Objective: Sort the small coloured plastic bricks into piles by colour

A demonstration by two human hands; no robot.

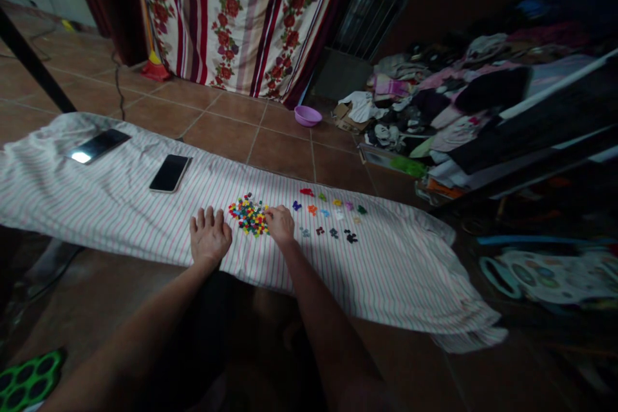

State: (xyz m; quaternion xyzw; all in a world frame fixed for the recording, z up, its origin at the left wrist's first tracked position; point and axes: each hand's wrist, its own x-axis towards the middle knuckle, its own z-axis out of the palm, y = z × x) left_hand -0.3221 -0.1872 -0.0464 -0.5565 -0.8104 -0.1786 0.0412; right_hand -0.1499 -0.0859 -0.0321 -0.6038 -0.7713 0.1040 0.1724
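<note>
The left hand [210, 235] lies palm down on the striped cloth [410, 270], its fingers spread and holding nothing, just beside the left edge of a pile of small multicoloured pieces [248, 215]. The right hand [280, 224] is at the pile's opposite edge, its fingers curled and thumb and fingertips drawn together over the pieces; whether a piece is pinched between them is too small to tell. The pile therefore sits between the two hands. Beyond and to the right of the right hand, little same-coloured clusters lie apart from one another in rough rows, among them a red cluster [307, 192], an orange cluster [312, 210], a dark green cluster [362, 210] and, nearer the body, a black cluster [351, 237]. A phone [170, 174] rests on the cloth beyond the left hand and to its left, with a dark glossy device [100, 145] farther out that way. Well past both hands, a purple basin [308, 116] stands on the tiled floor [280, 148].
</note>
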